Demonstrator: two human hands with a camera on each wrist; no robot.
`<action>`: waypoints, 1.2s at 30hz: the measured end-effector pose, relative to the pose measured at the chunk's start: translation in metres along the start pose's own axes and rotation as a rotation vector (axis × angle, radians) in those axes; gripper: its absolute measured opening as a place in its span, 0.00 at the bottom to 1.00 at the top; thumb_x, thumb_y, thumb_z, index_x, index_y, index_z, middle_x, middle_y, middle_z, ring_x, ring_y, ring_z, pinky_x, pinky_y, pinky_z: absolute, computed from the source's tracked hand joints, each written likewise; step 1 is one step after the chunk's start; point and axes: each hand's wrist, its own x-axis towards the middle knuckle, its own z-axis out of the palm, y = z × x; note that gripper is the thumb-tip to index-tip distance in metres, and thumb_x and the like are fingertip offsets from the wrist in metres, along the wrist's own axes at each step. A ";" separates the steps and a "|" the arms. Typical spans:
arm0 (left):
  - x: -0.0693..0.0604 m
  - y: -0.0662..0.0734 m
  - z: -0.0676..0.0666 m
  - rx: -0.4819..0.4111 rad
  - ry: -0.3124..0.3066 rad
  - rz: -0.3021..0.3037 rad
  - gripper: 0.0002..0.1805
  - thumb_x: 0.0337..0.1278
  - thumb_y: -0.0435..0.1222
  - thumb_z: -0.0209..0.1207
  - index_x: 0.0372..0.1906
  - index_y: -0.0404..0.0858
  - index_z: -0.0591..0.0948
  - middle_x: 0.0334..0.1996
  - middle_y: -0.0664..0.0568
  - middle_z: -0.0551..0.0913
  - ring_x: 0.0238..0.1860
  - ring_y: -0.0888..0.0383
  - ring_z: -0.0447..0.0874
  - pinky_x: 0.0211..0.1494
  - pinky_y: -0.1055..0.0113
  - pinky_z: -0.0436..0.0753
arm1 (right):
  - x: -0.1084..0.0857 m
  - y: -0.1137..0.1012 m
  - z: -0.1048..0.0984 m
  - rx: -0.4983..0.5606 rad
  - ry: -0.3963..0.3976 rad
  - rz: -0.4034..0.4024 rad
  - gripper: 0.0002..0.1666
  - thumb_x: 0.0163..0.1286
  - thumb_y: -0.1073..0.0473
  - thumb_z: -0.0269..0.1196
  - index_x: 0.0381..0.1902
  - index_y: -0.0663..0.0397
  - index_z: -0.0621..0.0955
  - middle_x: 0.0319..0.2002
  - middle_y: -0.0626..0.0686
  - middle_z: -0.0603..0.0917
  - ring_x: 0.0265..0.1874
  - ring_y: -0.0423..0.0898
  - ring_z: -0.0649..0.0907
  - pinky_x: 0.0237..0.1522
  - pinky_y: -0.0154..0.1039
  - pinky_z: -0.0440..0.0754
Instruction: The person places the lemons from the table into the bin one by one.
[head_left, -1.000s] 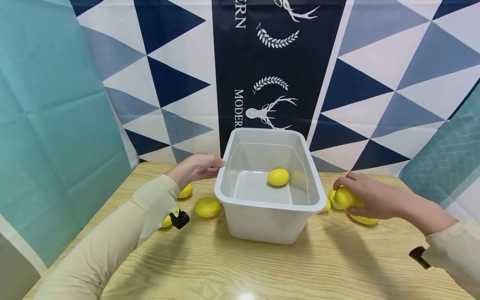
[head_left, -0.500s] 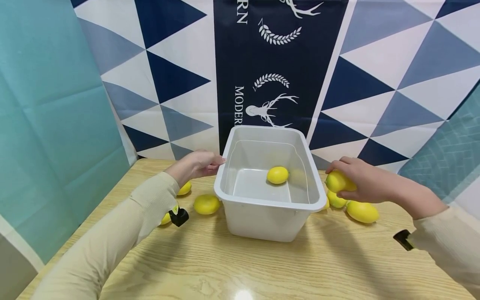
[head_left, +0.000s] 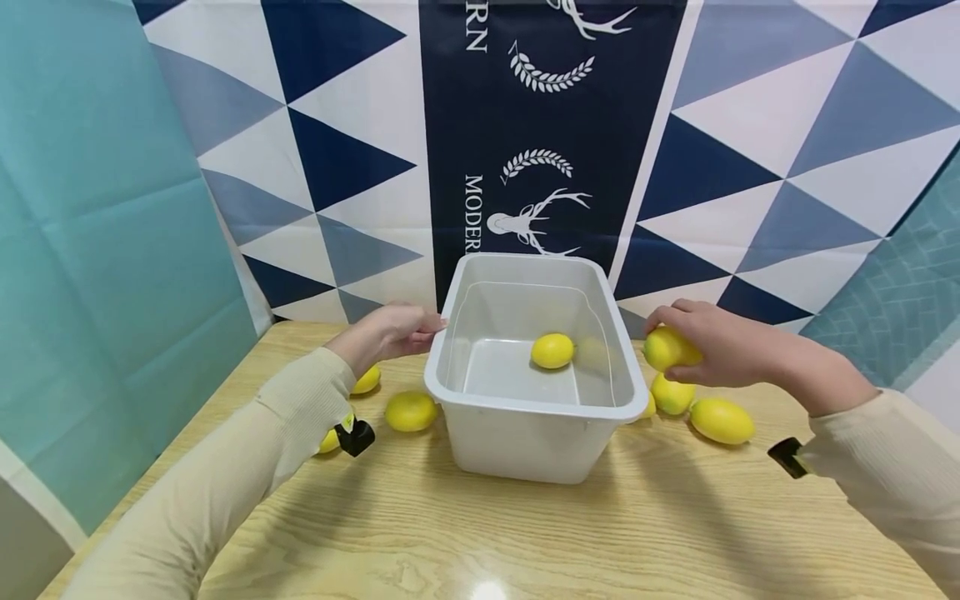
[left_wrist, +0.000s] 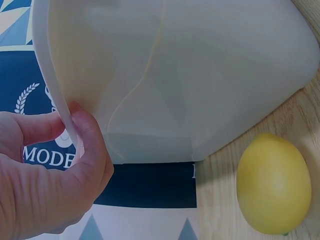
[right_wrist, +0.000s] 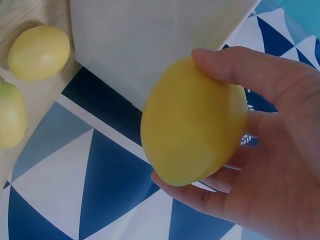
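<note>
A light grey plastic bin (head_left: 517, 446) stands on the table, with one yellow lemon (head_left: 552, 351) lying on its floor. My left hand (head_left: 393, 332) pinches the bin's left rim between thumb and fingers, as the left wrist view also shows. To the right of the bin, my right hand (head_left: 723, 343) grips another lemon (right_wrist: 192, 122), held up off the table with the thumb on one side and fingers round the other. Below that hand lie a lemon (head_left: 672, 394) and a second lemon (head_left: 722, 420), with a third partly hidden behind the bin's right side.
Left of the bin sits a lemon (head_left: 410, 411), and more lemons are partly covered by my left arm. The wooden table (head_left: 480, 533) meets a patterned cloth (head_left: 360, 167) behind the bin. A teal cloth (head_left: 112, 250) hangs at the left.
My right hand has lifted the lemon from among the others and moved it up and slightly left, towards the bin. The left hand keeps its hold on the rim.
</note>
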 end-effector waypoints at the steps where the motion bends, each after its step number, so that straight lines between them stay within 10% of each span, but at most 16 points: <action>1: 0.000 0.000 0.000 0.000 0.000 0.000 0.22 0.65 0.34 0.56 0.62 0.34 0.72 0.53 0.48 0.75 0.47 0.56 0.77 0.64 0.66 0.78 | 0.001 0.000 -0.001 0.004 -0.005 0.005 0.28 0.52 0.60 0.73 0.51 0.51 0.75 0.42 0.51 0.79 0.37 0.44 0.75 0.37 0.37 0.81; 36: -0.001 -0.001 0.000 -0.023 -0.001 0.000 0.23 0.65 0.35 0.56 0.64 0.35 0.71 0.54 0.48 0.74 0.47 0.56 0.77 0.64 0.67 0.78 | 0.032 -0.021 -0.035 -0.016 -0.043 -0.005 0.30 0.54 0.56 0.72 0.54 0.52 0.75 0.45 0.53 0.80 0.42 0.49 0.76 0.43 0.44 0.81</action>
